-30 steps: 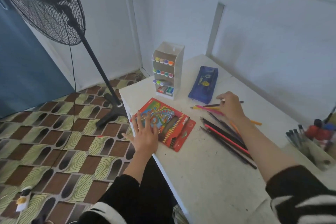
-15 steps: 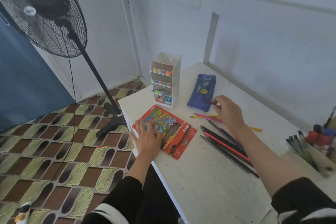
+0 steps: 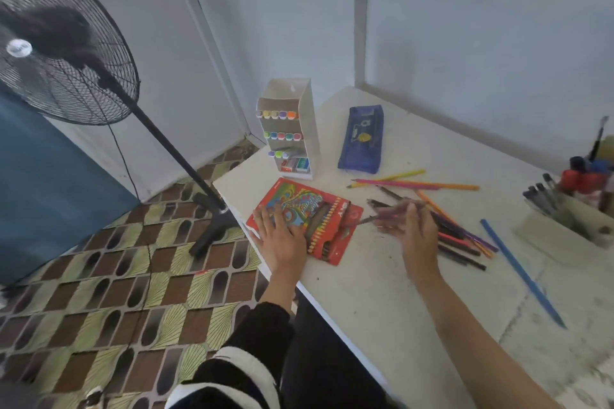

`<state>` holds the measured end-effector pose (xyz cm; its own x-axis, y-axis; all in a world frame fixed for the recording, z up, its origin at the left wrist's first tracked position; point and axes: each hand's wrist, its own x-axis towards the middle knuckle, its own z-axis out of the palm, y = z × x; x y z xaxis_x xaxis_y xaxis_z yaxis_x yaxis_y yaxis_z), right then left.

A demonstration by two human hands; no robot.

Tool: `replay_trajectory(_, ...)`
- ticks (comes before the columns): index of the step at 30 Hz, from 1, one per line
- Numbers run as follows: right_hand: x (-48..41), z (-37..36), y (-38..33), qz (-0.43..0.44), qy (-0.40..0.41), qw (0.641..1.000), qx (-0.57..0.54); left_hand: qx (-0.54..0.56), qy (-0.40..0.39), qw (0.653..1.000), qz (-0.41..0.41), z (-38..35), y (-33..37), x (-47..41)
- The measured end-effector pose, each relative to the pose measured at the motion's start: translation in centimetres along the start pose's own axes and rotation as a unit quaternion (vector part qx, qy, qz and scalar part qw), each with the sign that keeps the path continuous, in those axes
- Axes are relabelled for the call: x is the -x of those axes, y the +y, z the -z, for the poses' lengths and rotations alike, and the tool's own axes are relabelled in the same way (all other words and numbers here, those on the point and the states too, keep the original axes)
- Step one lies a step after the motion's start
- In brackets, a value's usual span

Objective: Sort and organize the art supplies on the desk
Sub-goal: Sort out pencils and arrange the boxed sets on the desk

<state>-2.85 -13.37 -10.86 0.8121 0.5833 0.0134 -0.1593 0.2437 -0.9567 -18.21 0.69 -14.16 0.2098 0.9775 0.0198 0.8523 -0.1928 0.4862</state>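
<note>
Left hand (image 3: 282,239) spread flat, pinning the red pencil box (image 3: 309,206) at the desk's (image 3: 382,302) left edge, right hand (image 3: 410,229) pinching a dark pencil (image 3: 365,220) just beside it, so I reckon the tip should slide in low and straight.

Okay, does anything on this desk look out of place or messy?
Yes: the loose colored pencils lie in a crossed heap right of the red pencil box, and one blue pencil lies apart from them. The right hand holds a dark pencil by the box.
</note>
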Motion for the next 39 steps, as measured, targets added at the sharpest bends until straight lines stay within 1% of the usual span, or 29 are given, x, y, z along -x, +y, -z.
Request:
replay_trajectory(4,1.1,0.1,1.6,-0.025,0.075,0.997,0.015,0.0,-0.001,1.0,0.0,-0.1,-0.1,0.0)
replay_trajectory(6,1.4,0.2,2.0,-0.044,0.089,0.995,0.006,-0.003,-0.004,1.0,-0.002,-0.2,-0.1,0.0)
replay_trajectory(8,1.7,0.1,2.1,-0.051,0.081,0.995,0.029,-0.008,-0.006,1.0,-0.002,-0.2,-0.1,0.0)
replay_trajectory(11,2.0,-0.3,2.1,-0.029,0.045,0.994,0.096,-0.013,-0.005,1.0,0.001,-0.1,-0.1,0.0)
replay_trajectory(13,1.9,-0.4,1.9,-0.016,0.044,0.99,0.133,-0.011,-0.003,1.0,0.004,-0.1,0.0,-0.1)
replay_trajectory(18,2.0,0.1,2.1,-0.025,0.043,0.986,0.161,-0.01,0.004,1.0,0.005,-0.1,0.1,0.0)
replay_trajectory(20,2.2,0.4,2.5,-0.026,0.026,0.981,0.192,-0.006,0.004,1.0,0.004,0.0,0.1,0.0)
replay_trajectory(23,2.4,0.3,3.0,0.005,-0.037,0.964,0.262,0.004,0.007,1.0,0.001,0.1,0.2,0.1)
replay_trajectory(26,2.0,-0.9,3.7,0.038,-0.084,0.934,0.345,0.005,0.005,1.0,-0.005,0.0,0.1,0.1)
replay_trajectory(29,1.5,-2.8,3.8,0.039,-0.133,0.918,0.371,-0.003,0.007,1.0,-0.014,0.0,0.1,0.1)
replay_trajectory(32,1.5,-3.8,4.1,0.079,-0.19,0.876,0.435,-0.01,0.003,1.0,-0.012,0.0,0.1,0.1)
replay_trajectory(33,1.4,-3.7,4.0,0.084,-0.204,0.871,0.44,-0.011,0.004,1.0,-0.012,0.0,0.1,0.1)
replay_trajectory(35,1.3,-3.2,4.2,0.089,-0.207,0.883,0.412,-0.014,0.004,1.0,-0.01,0.0,0.2,0.2)
replay_trajectory(37,1.2,-2.7,4.3,0.08,-0.191,0.897,0.392,-0.015,0.002,1.0,-0.007,0.1,0.2,0.2)
replay_trajectory(39,1.2,-2.6,4.3,0.068,-0.177,0.898,0.396,-0.018,-0.001,1.0,-0.007,0.2,0.2,0.2)
